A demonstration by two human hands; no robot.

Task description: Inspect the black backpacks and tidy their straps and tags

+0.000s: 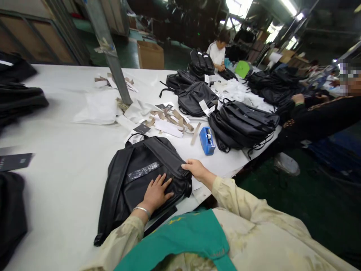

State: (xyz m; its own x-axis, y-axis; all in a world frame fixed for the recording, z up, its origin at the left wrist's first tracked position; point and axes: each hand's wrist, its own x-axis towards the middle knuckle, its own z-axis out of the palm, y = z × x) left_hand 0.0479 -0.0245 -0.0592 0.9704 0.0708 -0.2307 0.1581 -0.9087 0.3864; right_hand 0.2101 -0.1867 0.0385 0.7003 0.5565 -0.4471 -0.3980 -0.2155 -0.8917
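Observation:
A black backpack (135, 177) lies flat on the white table (64, 158) right in front of me. My left hand (156, 192) rests palm down on its near end, fingers spread, a silver bangle on the wrist. My right hand (196, 168) touches the bag's right edge with the fingers curled against the side seam. A clear plastic strip (143, 171) runs across the bag's front panel just beyond my left hand.
A blue tape dispenser (207, 140) sits right of the bag. Paper strips and tags (169, 122) lie beyond it. More black backpacks (241, 124) are piled at the right. A metal post (108, 49) stands mid-table. Two people work at the far right; dark bags (19, 98) lie left.

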